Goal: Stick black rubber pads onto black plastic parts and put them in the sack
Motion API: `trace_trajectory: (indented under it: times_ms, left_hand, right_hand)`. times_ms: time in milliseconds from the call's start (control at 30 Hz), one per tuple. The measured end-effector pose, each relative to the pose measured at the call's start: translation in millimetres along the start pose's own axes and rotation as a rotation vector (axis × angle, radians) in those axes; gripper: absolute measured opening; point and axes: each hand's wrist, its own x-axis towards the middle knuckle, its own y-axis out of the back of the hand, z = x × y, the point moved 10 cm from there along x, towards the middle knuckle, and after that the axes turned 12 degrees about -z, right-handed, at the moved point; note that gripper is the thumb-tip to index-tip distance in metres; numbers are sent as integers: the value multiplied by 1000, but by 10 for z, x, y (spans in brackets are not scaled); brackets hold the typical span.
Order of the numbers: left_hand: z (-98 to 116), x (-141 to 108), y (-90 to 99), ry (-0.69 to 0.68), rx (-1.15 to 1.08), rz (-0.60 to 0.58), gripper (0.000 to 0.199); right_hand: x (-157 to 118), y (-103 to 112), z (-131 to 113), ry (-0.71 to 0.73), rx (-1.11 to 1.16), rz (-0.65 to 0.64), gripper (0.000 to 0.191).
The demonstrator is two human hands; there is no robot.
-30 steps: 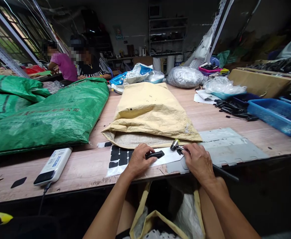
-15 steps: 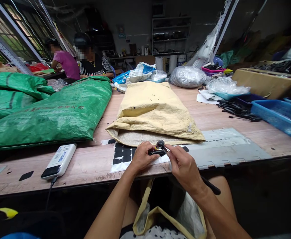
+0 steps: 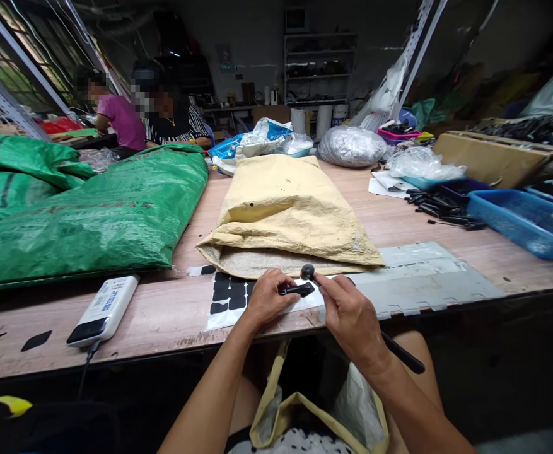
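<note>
My left hand (image 3: 270,296) pinches a small black part (image 3: 297,289) above a white sheet (image 3: 229,320) with black patches. Just to its right, my right hand (image 3: 349,309) grips a black tool with a round black head (image 3: 307,272); its long black handle (image 3: 403,353) sticks out below my wrist. A small gap shows between the round head and the black part. Behind both hands lies a yellow sack (image 3: 290,221) with its opening toward me. A grey plate (image 3: 441,277) is to the right of my right hand.
Green sacks (image 3: 96,214) cover the left side, with a white power bank (image 3: 103,310) in front. At the right are a blue tray (image 3: 524,221), loose black parts (image 3: 441,208) and a cardboard box (image 3: 491,156). Two people (image 3: 122,120) sit at the far left.
The round head has moved up off the black part in my left hand, so the two are now apart. The whole view has shifted slightly.
</note>
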Motion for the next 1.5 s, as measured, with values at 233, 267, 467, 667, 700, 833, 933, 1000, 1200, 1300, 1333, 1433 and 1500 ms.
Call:
trace_trajectory:
  times_ms: [233, 267, 467, 667, 700, 833, 933, 1000, 1200, 1300, 1333, 1433, 1500]
  left_hand:
    - [21, -4, 20, -19, -24, -14, 11]
    - [20, -1, 20, -24, -37, -24, 12]
    - [2, 10, 16, -40, -54, -62, 17]
    - [16, 7, -6, -42, -30, -89, 22]
    - [23, 5, -10, -45, -22, -94, 24]
    - [43, -5, -42, -52, 49, -121, 32]
    - [46, -11, -73, -57, 92, -150, 38]
    - [48, -12, -91, -58, 109, -171, 40]
    - [43, -12, -99, -32, 132, -196, 42]
    - [41, -13, -96, -30, 124, -192, 42]
    - [39, -13, -96, -29, 121, -190, 41]
    - [38, -14, -99, -30, 121, -187, 40]
    - [50, -15, -99, -34, 136, -183, 39]
  right_hand:
    - [8, 38, 275, -100, -67, 30, 36]
    - [19, 58, 338, -115, -86, 47, 35]
    - [74, -62, 588, -116, -250, 37, 29]
    - [92, 16, 418, -79, -265, 99, 24]
    - [115, 13, 336, -39, -242, 78, 27]
    - [221, -166, 1, 155, -176, -97, 38]
    - [274, -298, -102, 216, -188, -165, 25]
    - [294, -346, -123, 240, -199, -184, 18]
    - [296, -393, -171, 309, -212, -234, 19]
    - [292, -413, -178, 303, -191, -223, 21]
    - [290, -419, -174, 296, -173, -217, 21]
    - [280, -431, -150, 274, -127, -206, 21]
    - [272, -422, -126, 257, -116, -206, 20]
